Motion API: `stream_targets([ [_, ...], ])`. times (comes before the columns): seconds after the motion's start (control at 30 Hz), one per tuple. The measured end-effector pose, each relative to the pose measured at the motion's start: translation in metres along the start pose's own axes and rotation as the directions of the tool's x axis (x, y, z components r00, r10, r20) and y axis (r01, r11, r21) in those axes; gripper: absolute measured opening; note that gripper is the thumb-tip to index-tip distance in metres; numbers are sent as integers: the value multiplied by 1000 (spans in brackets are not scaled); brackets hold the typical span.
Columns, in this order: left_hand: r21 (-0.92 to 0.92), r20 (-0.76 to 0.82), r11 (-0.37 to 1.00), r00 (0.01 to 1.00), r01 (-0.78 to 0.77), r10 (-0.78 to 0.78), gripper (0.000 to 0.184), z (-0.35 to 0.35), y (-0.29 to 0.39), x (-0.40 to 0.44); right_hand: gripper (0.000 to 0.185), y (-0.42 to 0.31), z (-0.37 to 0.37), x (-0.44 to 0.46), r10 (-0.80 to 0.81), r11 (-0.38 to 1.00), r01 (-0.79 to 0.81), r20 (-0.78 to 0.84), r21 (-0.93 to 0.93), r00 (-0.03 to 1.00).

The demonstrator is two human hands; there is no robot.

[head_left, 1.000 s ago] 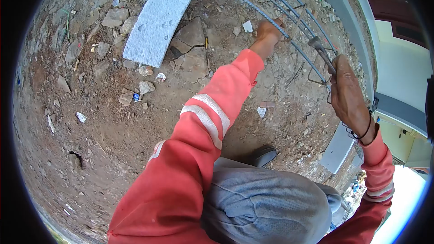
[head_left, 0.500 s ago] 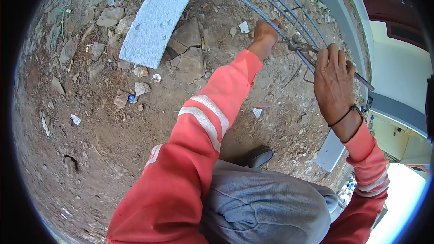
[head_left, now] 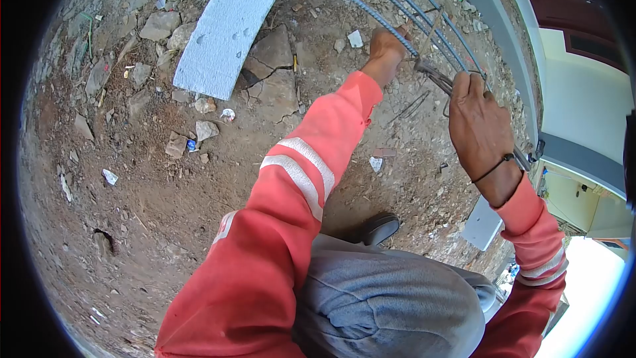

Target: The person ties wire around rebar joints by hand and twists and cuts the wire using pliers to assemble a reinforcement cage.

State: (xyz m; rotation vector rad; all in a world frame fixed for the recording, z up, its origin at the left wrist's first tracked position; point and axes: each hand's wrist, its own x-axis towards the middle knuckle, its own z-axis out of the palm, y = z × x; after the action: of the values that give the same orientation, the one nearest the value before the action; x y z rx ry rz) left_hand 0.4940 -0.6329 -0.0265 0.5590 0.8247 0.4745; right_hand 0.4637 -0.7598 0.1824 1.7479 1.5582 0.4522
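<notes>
Blue-grey steel bars point(head_left: 361, 4) run in a curve from the top centre down to the right, joined by thin bent ties. My left hand point(head_left: 387, 44) is wrapped round the lowest ribbed bar, its fingertips partly hidden behind it. In my right hand point(head_left: 478, 126), closed round the handles, is a pair of metal pincers point(head_left: 434, 74). Their jaws are at the lowest bar, just right of my left hand, by a tie. Some thin loose wire point(head_left: 412, 107) shows below the jaws.
A white foam slab point(head_left: 228, 30) lies on the rocky ground at upper left, beside a cracked stone slab point(head_left: 275, 86). A grey-white board point(head_left: 482, 224) is at lower right. A low wall edge point(head_left: 507, 33) runs down the right side.
My right hand has moved left and swung the pincers from upright beside the bars to the lowest bar near my left hand. My left hand has stayed at the bar.
</notes>
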Motion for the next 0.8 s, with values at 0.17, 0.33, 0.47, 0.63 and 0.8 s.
stream_targets([
  [0.17,42,-10,999,1000,-17,17,34,-3,-1,5,41,13,14,-6,-129,846,85,46,526,991],
  [0.33,98,-47,993,996,-66,71,35,-4,2,3,52,24,12,2,-261,189,-486,521,853,813],
  [0.47,73,-39,997,999,-14,17,35,-2,4,1,52,46,24,1,-227,606,-193,401,772,887],
  [0.63,105,-41,993,997,-57,62,34,-2,-1,4,26,46,-3,-20,-55,988,70,-110,136,992],
  [0.8,87,-11,995,999,-49,50,33,-2,-3,3,29,49,-24,-19,-122,916,43,176,398,977],
])
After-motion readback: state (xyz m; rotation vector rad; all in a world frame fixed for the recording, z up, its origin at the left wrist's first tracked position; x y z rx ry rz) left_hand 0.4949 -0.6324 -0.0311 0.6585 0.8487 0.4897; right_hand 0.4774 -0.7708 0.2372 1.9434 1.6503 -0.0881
